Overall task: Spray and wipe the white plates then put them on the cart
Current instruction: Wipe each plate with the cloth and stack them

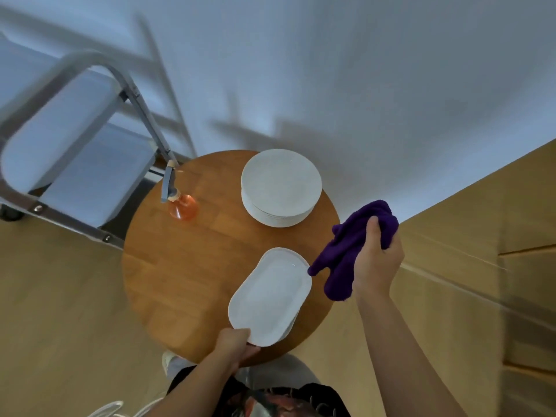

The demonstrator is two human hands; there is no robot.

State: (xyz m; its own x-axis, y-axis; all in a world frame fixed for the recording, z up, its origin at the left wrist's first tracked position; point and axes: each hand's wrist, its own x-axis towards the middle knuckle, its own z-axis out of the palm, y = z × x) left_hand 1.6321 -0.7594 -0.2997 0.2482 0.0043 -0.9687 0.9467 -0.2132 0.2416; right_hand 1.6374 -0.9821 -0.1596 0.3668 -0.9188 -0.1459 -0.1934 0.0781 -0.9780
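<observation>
Two hands engaged: left hand (234, 344) gripping oval plate (270, 297) at counter (180, 275) six o'clock, right hand (377, 260) clutching purple cloth (346, 251) at three o'clock.

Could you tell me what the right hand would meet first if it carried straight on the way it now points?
Probably nothing: the right hand, gripping the purple cloth, points toward the wall; depth is unclear.

No writing, label, brand, number or sign can be read anywhere in the head view.
</observation>
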